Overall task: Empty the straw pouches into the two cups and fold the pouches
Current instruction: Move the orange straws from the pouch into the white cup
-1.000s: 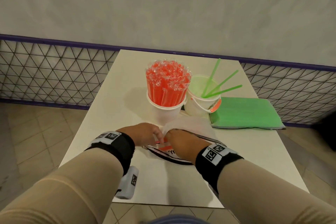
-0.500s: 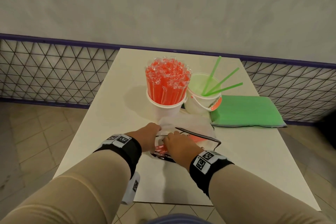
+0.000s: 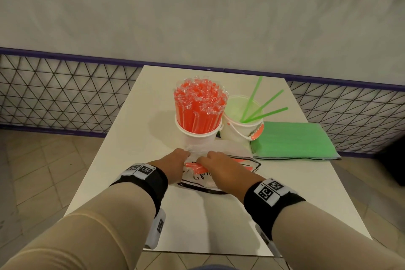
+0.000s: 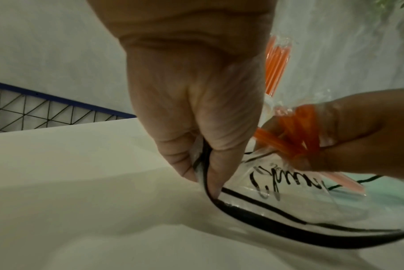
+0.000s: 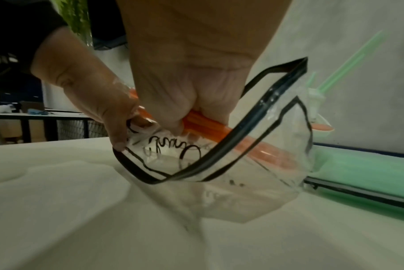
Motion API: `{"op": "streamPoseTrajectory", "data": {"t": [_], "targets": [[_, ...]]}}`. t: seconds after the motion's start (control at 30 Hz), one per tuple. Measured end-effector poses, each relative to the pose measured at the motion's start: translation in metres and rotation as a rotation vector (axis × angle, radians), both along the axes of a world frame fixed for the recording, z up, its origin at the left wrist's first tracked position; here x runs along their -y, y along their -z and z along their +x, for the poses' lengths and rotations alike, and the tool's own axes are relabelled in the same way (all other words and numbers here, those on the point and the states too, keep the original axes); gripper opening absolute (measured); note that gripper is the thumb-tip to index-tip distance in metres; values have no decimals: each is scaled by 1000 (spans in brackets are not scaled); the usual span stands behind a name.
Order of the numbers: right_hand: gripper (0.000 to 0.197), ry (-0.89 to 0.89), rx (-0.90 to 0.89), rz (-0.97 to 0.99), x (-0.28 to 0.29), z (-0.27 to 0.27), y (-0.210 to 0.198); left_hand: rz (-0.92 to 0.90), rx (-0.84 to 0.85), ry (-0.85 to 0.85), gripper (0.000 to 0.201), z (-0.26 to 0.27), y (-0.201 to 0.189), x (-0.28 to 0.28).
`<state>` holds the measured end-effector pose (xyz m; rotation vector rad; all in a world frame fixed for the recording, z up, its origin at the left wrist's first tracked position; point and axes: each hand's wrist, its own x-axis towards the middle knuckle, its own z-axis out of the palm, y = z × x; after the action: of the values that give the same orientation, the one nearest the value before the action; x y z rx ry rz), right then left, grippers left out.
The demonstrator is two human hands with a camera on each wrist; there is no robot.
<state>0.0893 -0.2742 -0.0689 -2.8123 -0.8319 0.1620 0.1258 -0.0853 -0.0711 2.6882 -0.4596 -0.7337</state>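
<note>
Clear pouch: left hand pinches rim, right hand grips orange straws inside.

Both hands low over the table, knuckles up, close together.
Left hand pinching the clear pouch edge between thumb and fingers; right hand curled around a few orange straws; forearms reaching forward, black wristbands on both.

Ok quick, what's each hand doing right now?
Left hand: closed, pinching the clear pouch's black-edged rim.
Right hand: closed, gripping orange straws inside that pouch.
</note>
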Motion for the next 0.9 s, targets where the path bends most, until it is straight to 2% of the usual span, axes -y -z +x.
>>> {"op": "streamPoseTrajectory", "data": {"t": [0.07,0.13,0.2,0.27,0.33,0.4,0.43,0.5,0.53,0.6,0.67,0.73,0.77,0.8,0.9], "targets": [[28,13,-3,37,0,1,1,26,-7,-5,67,-1,1,-1],[7,98,-50,183,-2,3,-8,62,-14,-29,64,-3,3,-5],[15,215,-141,331,-1,5,-26,112,-8,-26,64,-3,8,-10],[12,337,-286,451,2,7,-54,160,-19,-7,71,-2,10,-12],[18,424,-403,563,8,10,-86,203,-70,-7,79,-1,8,-13],[12,453,-393,698,13,13,-119,185,-158,-58,76,3,-2,-13],[9,452,-366,779,14,16,-134,129,-174,-101,65,6,-8,-12],[9,416,-318,970,13,21,-160,-116,-126,-258,42,13,-22,-12],[11,395,-300,1060,11,23,-169,-260,-75,-357,40,17,-28,-11],[14,358,-262,1152,4,28,-179,-538,19,-582,43,26,-39,-7],[17,332,-227,1157,-3,32,-180,-747,31,-753,61,35,-45,-4],[10,323,-209,1145,-11,36,-176,-816,5,-792,84,39,-49,2],[8,318,-201,1131,-15,38,-173,-813,-4,-778,88,40,-50,6],[10,315,-192,1102,-19,41,-170,-820,-21,-760,86,42,-51,9],[15,321,-135,988,-29,49,-158,-897,-48,-728,60,41,-55,19]]}}
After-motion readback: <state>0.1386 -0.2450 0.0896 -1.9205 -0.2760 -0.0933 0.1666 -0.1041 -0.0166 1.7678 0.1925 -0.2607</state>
